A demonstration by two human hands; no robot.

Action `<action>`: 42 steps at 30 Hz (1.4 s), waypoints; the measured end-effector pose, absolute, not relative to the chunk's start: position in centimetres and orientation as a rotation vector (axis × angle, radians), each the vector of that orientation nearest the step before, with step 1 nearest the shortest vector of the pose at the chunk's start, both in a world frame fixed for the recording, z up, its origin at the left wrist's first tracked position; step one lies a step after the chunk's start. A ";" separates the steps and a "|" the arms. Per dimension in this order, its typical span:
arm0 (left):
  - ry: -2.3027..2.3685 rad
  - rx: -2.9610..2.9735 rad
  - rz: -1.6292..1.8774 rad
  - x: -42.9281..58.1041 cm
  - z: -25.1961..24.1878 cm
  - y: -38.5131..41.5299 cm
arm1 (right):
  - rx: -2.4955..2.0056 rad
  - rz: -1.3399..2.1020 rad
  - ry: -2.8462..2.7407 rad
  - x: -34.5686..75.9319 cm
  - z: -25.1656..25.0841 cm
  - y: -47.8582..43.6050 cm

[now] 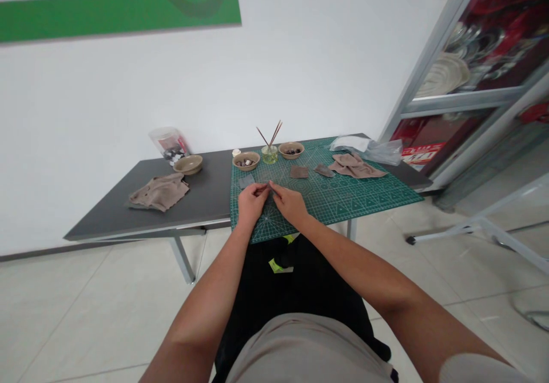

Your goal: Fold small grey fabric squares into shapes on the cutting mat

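Observation:
Over the green cutting mat (334,200), my left hand (252,203) and my right hand (290,203) meet at the fingertips. Both are closed in a pinch around something small and dark, mostly hidden by the fingers. Just behind my left hand lies a flat grey piece (246,181). Farther right on the mat are a brown rectangular piece (299,172) and a dark grey piece (325,170). A bowl of small pieces (246,161), a glass jar with thin sticks (270,155) and a bowl of dark bits (291,150) stand beyond my hands.
A crumpled brown cloth (159,192), an empty-looking bowl (189,165) and a clear plastic container (168,144) occupy the table's left. At the right lie another brown cloth (355,166) and a plastic bag (381,151). The white wall (317,57) rises directly behind the table.

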State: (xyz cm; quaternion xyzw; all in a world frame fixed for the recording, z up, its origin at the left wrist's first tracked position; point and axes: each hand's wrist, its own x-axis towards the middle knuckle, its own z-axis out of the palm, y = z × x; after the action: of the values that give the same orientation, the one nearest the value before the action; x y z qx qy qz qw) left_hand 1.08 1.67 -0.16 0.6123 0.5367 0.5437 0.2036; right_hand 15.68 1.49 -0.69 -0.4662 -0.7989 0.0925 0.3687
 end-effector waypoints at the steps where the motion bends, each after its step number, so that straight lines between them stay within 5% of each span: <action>1: 1.487 1.672 1.535 1.1 -0.1 1.6 | -1.215 0.248 -2.040 15.7 -0.7 1.5; 14: 1.303 1.638 1.583 0.7 -0.7 2.5 | -1.171 0.489 -1.565 16.4 -0.9 2.6; 27: 1.681 1.906 1.314 1.6 0.4 1.2 | -1.070 0.320 -2.000 15.9 -1.3 1.8; 42: 1.443 1.619 1.558 0.9 -0.3 1.6 | -1.087 0.491 -1.902 16.0 -1.0 2.4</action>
State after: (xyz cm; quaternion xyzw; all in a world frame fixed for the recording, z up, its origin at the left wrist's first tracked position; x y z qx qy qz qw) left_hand 0.95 1.60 -0.28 0.5894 0.5256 0.5673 0.2334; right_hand 16.02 2.41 -0.98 -0.4362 -0.7635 0.1971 0.4335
